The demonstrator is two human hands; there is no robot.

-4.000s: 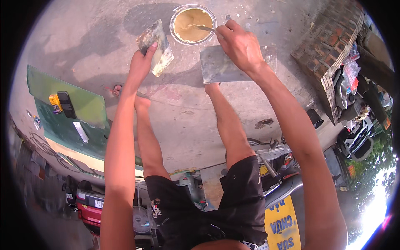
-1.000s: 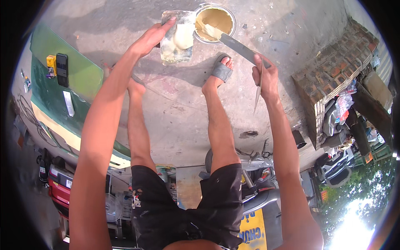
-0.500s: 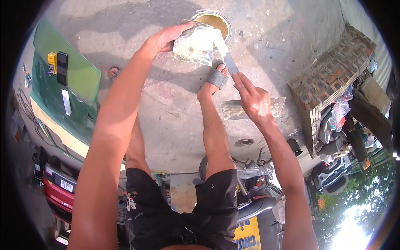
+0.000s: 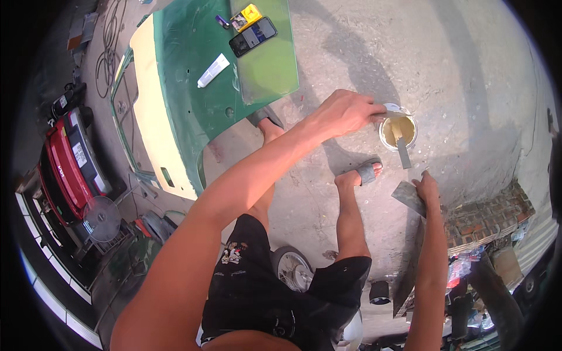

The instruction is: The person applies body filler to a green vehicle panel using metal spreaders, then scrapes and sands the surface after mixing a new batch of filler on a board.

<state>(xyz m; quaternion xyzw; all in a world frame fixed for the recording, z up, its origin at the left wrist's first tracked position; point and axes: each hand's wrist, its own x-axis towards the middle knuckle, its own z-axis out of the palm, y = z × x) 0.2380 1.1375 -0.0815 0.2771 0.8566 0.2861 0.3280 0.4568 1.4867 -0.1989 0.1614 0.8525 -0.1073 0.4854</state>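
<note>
My left hand [image 4: 351,111] pinches a flat spreading plate [image 4: 396,114], which appears nearly edge-on above the rim of a round can [image 4: 381,136]. Yellowish putty fills part of the can. A putty knife [image 4: 404,153] stands in it, blade or handle leaning over the near rim, with no hand on it. Nearer to me and to the right, my right hand [image 4: 428,188] has its fingers at the edge of a grey rectangular metal plate [image 4: 409,199] and grips it low over the concrete.
A green and cream vehicle panel [image 4: 199,117] lies at the left, bearing a phone [image 4: 253,37], a yellow box [image 4: 246,17] and a white tube [image 4: 213,71]. Low brickwork [image 4: 486,217] borders the right. A fan [image 4: 102,219] and red car [image 4: 70,161] stand far left.
My view has swung, bringing the panel further in. My right hand has left the putty knife in the can and taken hold of the grey plate. The left still holds its plate.
</note>
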